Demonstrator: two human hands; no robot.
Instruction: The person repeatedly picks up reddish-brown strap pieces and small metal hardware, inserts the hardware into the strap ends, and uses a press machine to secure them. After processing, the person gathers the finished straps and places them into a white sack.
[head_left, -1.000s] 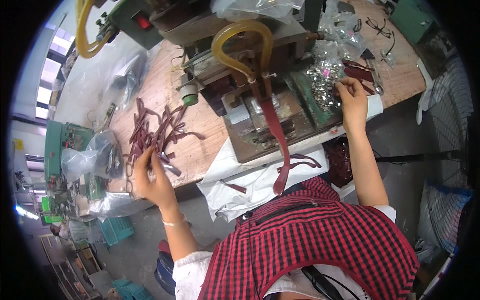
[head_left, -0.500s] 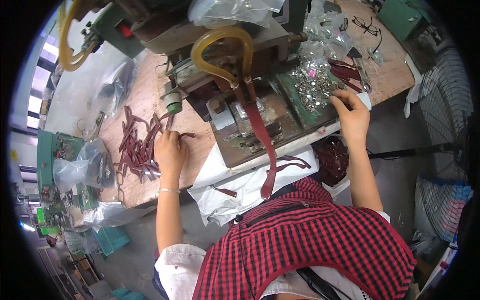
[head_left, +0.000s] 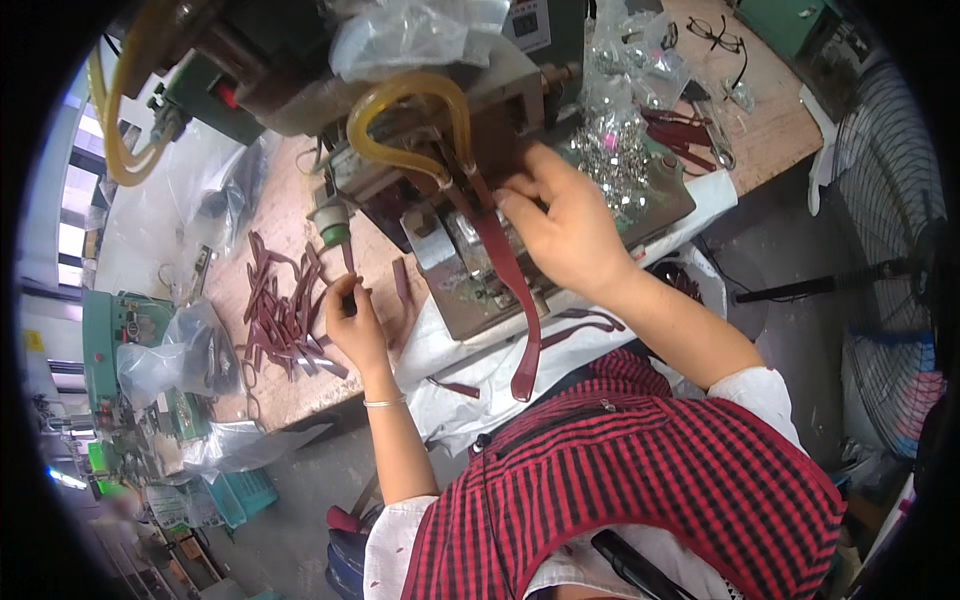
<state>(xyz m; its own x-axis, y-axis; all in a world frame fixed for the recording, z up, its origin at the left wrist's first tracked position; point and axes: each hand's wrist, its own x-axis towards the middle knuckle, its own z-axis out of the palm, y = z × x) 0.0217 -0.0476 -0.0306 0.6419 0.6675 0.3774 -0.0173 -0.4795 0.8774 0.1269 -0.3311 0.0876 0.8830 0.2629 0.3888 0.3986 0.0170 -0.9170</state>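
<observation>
A dark red eyeglass temple [head_left: 507, 262] sits in the bench machine [head_left: 455, 215], its curved end hanging over the front edge. My right hand [head_left: 575, 230] reaches in beside it, fingers bent at the work point; anything small between the fingertips is hidden. My left hand [head_left: 356, 328] is closed at the right side of a loose pile of dark red temples [head_left: 280, 312], pinching one temple [head_left: 348, 258] that points up and away. A separate temple piece [head_left: 402, 281] lies on the table right of that hand.
Small shiny metal parts [head_left: 615, 165] are heaped on the machine's right side, near more red temples [head_left: 682, 135]. Temples lie on a white cloth [head_left: 440, 400] in front. A yellow hose [head_left: 362, 125] loops above the work point. A fan [head_left: 890, 210] stands at right.
My right hand has moved left from the metal parts to the temple in the machine. My left hand has lifted a temple from the pile's edge. The view has shifted slightly.
</observation>
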